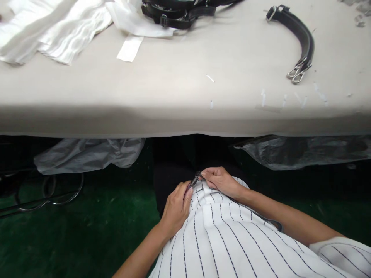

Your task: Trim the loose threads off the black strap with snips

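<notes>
Both hands are down at my lap, below the table edge, over my white pinstriped shirt. My left hand and my right hand pinch a small dark metal piece between their fingertips, at the shirt's hem. What the piece is I cannot tell; it looks like a small clip or buckle part.
A beige padded table spans the view. On it lie a curved black strap with metal clips, a pile of black straps, white fabric and small white scraps. Grey plastic bags hang below; green floor.
</notes>
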Demonstrator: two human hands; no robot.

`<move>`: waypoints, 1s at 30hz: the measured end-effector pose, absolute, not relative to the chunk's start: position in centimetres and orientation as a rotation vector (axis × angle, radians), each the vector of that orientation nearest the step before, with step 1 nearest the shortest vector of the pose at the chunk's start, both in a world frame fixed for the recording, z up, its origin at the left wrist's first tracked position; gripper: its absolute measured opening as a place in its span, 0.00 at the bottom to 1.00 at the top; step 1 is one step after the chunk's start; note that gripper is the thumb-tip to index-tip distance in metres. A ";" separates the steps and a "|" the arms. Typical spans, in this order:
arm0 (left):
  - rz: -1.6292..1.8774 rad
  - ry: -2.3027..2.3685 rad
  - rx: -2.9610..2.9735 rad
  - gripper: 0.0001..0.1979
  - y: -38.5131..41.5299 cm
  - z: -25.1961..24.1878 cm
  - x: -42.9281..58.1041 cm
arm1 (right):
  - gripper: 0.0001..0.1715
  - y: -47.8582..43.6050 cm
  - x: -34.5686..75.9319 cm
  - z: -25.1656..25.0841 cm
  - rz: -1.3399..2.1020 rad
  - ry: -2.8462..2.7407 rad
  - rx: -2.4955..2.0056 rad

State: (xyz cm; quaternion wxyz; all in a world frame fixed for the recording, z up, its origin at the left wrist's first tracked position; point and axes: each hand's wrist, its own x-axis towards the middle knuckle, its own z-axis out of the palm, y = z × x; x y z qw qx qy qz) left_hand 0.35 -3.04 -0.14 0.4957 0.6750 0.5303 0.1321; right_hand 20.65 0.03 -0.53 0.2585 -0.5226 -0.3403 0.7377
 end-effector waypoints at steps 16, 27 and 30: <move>0.330 1.319 1.726 0.16 -3.1 -0.7 0.6 | 0.22 0.4 20.6 0.1 2.025 -0.990 -1.408; 0.428 1.151 1.349 0.17 -1.9 0.1 0.0 | 0.14 0.3 20.7 -0.5 1.572 -1.486 -1.401; 0.411 1.108 1.236 0.17 -1.7 0.4 -0.3 | 0.14 0.3 21.0 0.0 1.512 -1.621 -1.291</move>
